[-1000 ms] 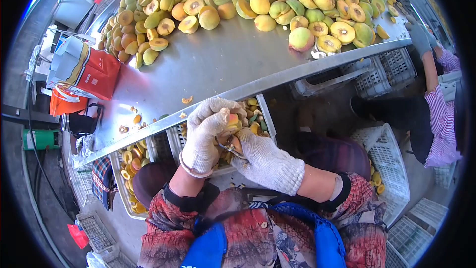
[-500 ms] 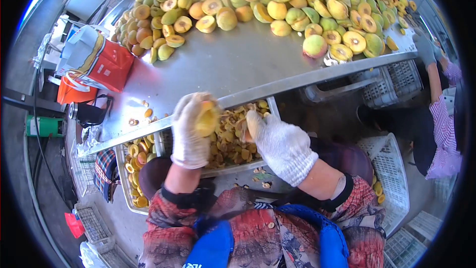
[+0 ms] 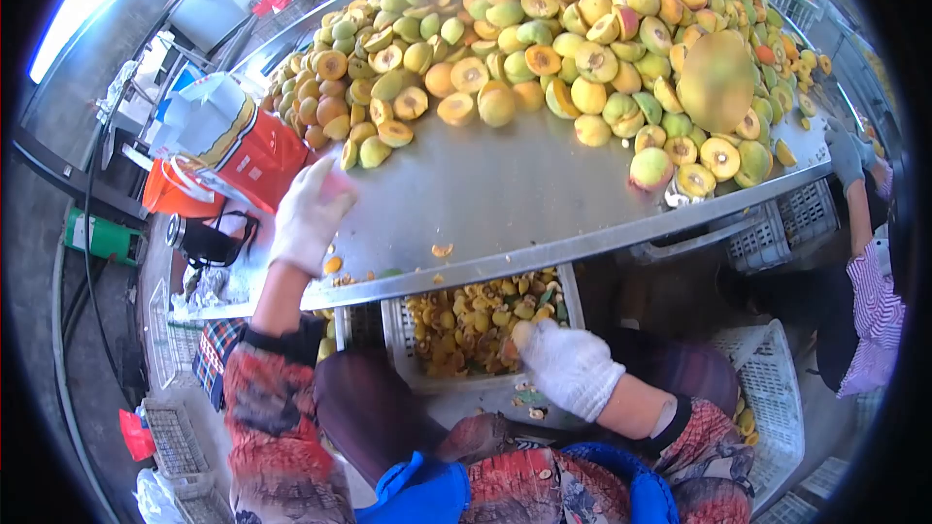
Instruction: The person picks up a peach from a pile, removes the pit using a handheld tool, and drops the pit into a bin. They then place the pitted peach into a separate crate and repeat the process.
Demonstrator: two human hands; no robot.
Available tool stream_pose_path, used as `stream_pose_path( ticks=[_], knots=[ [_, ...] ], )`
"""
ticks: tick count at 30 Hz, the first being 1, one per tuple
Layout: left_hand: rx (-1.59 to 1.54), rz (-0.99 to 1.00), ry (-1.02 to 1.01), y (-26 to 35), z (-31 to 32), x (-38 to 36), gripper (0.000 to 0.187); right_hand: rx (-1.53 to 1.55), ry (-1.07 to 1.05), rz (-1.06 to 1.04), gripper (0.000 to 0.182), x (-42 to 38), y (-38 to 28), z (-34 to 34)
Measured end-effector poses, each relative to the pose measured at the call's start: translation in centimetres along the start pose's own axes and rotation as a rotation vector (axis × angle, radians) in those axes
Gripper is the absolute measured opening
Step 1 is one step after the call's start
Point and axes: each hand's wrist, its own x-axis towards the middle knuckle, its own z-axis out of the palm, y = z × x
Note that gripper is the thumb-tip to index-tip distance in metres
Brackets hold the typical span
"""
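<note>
My left hand, in a white knit glove, is raised over the metal table. Its fingers are stretched toward the near left edge of a heap of halved peaches, and no fruit shows in it. Low over a white crate, my right hand is gloved too, with its fingers closed. What they grip is hidden by the glove. Yellow peach scraps fill the crate beneath it.
A red bag and an orange bucket stand left of my left hand, near a black flask. A co-worker's gloved hand is at the table's right end. Another white crate sits by my right knee.
My left hand has moved up and left from the crate to above the table; the peach half it held is gone from it. My right hand stays over the crate. The view has shifted.
</note>
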Motion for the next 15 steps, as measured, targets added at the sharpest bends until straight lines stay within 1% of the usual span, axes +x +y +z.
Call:
stream_pose_path(
  ticks=[1, 3, 5, 6, 7, 8, 9, 10, 11, 12, 13, 14, 15],
  knots=[
    [-0.044, -0.067, -0.025, 0.0, 1.9, 2.5, 0.053, 0.029, 0.017, 0.02, 0.018, 0.1, -0.2, 0.2],
    [0.013, -0.133, 0.032, -1.2, 6.1, 7.4, 0.056, 0.067, 0.103, -0.012, 0.016, 0.2, 0.0, 0.4],
    [0.257, -0.229, -0.067, 0.3, 8.1, 10.7, 0.051, 0.184, 0.074, -0.031, 0.016, 0.7, 0.5, 0.9],
    [0.363, -0.279, -0.136, 0.4, 9.4, 12.0, 0.05, 0.183, 0.06, -0.02, 0.018, 0.5, 0.6, 1.0],
    [0.321, -0.265, -0.176, -0.6, 10.8, 12.9, 0.047, 0.221, -0.083, -0.047, 0.022, 0.5, 0.4, -0.8],
    [0.322, -0.271, -0.216, -1.1, 12.1, 13.5, 0.047, 0.308, -0.089, -0.003, 0.023, 0.6, 0.2, -1.3],
    [0.366, -0.344, -0.255, 0.3, 12.2, 13.6, 0.044, 0.327, -0.055, 0.016, 0.023, 0.6, 0.4, -1.0],
    [0.461, -0.332, -0.32, 0.0, 13.0, 13.8, 0.041, 0.346, -0.035, 0.031, 0.024, 0.8, -0.1, -1.5],
    [0.336, -0.325, -0.238, -2.3, 14.7, 14.0, 0.039, 0.373, -0.073, 0.056, 0.027, 0.6, -0.2, -2.6],
    [0.346, -0.342, -0.272, 1.2, 13.0, 13.3, 0.035, 0.55, 0.006, 0.013, 0.028, 1.2, 0.9, 0.3],
    [0.359, -0.213, -0.214, 0.2, 14.3, 13.2, 0.034, 0.209, 0.241, -0.11, 0.014, 0.8, -0.1, -0.1],
    [0.381, -0.084, -0.154, -0.9, 15.5, 13.0, 0.034, 0.298, 0.148, -0.081, 0.02, 1.2, -0.1, 0.2],
    [0.407, -0.003, -0.04, -1.5, 16.1, 12.9, 0.038, 0.26, 0.152, -0.087, 0.016, 0.5, -0.5, -1.2]
  ],
)
